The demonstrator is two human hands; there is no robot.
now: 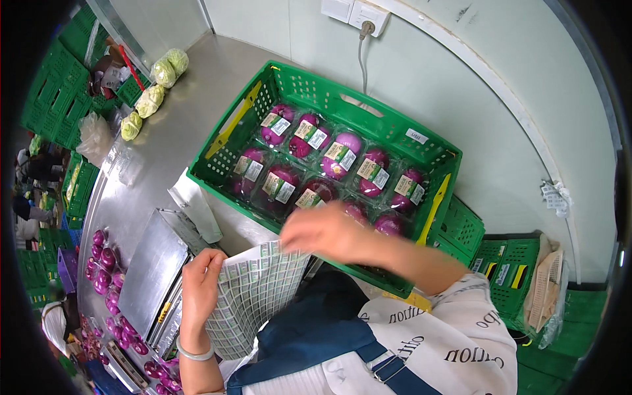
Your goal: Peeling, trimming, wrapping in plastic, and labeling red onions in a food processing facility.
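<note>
My left hand [202,284] is closed on the left edge of a sheet of small printed stickers [253,296], pinching it between thumb and fingers. The sheet hangs curved in front of my dark blue apron. My right hand [322,232] is at the sheet's upper right corner, over the near side of a green plastic crate [316,85]; motion smears its fingers, so their hold is unclear. Inside the crate sit several clear packs of red onions [342,156], with labels on the packs I can make out. My right forearm hides some of the nearest packs.
A metal scale-like machine [148,270] stands left of my left hand. Loose red onions [103,279] lie beyond it on the steel table [227,62]. Pale cabbages [150,101] sit at the far left. Green crates [507,270] stand at the right, and a plugged cable [363,62] hangs behind.
</note>
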